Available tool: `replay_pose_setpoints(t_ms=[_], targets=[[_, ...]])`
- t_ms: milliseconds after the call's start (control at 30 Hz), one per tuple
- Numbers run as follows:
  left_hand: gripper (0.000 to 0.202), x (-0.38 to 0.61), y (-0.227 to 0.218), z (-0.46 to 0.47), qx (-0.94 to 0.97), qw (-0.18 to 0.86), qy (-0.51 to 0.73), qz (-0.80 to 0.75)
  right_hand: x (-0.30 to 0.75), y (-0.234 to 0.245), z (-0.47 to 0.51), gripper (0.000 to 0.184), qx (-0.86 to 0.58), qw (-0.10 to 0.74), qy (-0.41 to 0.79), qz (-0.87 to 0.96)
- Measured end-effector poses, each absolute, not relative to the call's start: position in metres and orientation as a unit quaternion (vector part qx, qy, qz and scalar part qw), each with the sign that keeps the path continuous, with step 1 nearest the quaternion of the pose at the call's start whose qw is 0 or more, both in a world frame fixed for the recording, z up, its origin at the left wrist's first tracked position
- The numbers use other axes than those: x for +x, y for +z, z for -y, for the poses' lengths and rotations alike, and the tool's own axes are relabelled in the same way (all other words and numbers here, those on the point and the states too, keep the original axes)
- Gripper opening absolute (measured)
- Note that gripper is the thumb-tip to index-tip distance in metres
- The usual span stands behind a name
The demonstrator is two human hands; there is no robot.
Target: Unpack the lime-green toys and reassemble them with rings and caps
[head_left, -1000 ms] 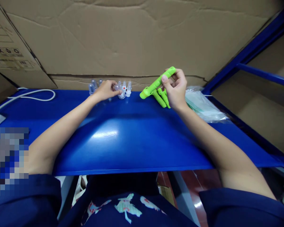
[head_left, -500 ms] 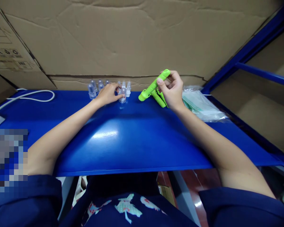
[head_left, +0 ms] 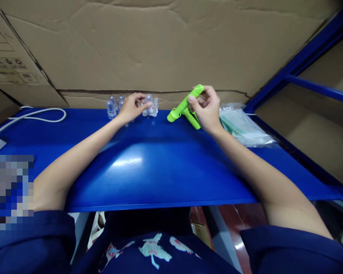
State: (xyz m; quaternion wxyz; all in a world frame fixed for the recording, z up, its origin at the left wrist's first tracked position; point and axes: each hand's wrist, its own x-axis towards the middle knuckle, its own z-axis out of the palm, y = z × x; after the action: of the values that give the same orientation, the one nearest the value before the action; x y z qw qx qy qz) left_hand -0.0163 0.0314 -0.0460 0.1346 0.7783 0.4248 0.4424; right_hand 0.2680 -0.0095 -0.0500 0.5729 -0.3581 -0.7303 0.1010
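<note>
Green tube (head_left: 185,104), pinched tightly in the right hand (head_left: 210,108), slants toward eight o'clock. Left hand (head_left: 132,108), closed around a clear cap (head_left: 149,98) at its three o'clock, could drop it through slackness, or topple the adjacent nozzle (head_left: 156,103) by nudging.

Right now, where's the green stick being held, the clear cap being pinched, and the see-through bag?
Held green stick (head_left: 184,104), head view: along its long body.
Pinched clear cap (head_left: 149,98), head view: its rounded upper part.
See-through bag (head_left: 248,128), head view: middle of its upper side.
</note>
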Motion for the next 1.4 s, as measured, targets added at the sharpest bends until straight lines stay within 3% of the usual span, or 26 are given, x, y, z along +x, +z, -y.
replay_pose_setpoints(t_ms=[267,367,600,933,1267,1400], targets=[[0.027,-0.020,-0.056,-0.040,0.768,0.283,0.407,-0.405,0.265,-0.050,0.013,0.057,-0.372,0.570,0.114,0.723],[0.031,-0.020,-0.053,-0.041,0.757,0.245,0.436,-0.421,0.263,-0.049,0.015,0.056,-0.376,0.577,0.125,0.714],[0.043,-0.034,-0.013,-0.022,0.749,0.038,0.472,-0.464,0.259,-0.047,0.018,0.058,-0.369,0.583,0.124,0.713],[0.036,-0.074,-0.002,-0.033,0.864,0.081,0.217,-0.447,0.247,-0.056,0.022,0.055,-0.356,0.543,0.150,0.746],[0.041,-0.073,-0.008,-0.033,0.884,-0.032,0.184,-0.429,0.223,-0.056,0.050,0.053,-0.336,0.470,0.263,0.773],[0.046,-0.075,-0.012,-0.037,0.875,-0.080,0.201,-0.433,0.215,-0.056,0.062,0.044,-0.320,0.435,0.248,0.804]])
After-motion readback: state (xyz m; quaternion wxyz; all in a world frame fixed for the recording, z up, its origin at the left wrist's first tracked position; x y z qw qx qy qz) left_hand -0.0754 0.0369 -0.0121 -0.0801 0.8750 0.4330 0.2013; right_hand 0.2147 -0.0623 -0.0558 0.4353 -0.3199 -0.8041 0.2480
